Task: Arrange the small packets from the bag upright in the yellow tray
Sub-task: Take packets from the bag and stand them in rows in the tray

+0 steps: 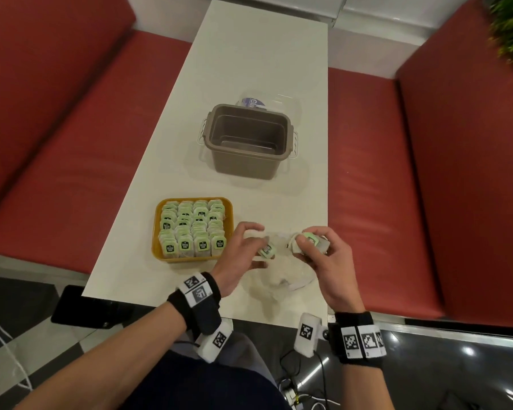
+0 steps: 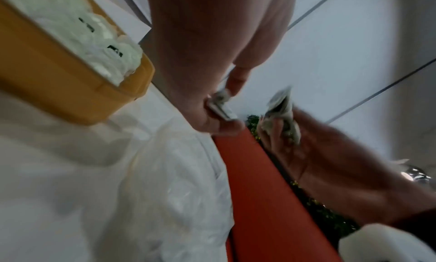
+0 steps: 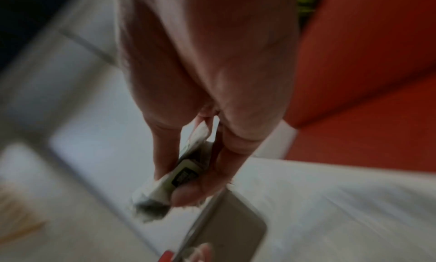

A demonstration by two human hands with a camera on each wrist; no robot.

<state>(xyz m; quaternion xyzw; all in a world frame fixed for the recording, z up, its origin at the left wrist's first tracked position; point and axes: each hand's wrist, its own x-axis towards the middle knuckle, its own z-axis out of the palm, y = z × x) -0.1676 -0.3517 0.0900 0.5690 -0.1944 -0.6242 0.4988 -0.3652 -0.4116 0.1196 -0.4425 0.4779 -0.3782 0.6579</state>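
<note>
While hovering above the crumpled clear bag on the bench, left hand pinching one flat green-labelled packet, right hand clutching a small bundle; likely staging for the near-full yellow tray, its soft paper packets standing upright in rows.

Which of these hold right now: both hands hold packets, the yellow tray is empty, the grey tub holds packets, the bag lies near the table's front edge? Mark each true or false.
1. Both hands hold packets. True: the left hand pinches one packet, and the right hand grips a small bundle.
2. The yellow tray is empty. False: it holds rows of upright packets.
3. The grey tub holds packets. False: its inside shows bare.
4. The bag lies near the table's front edge. True.
</note>
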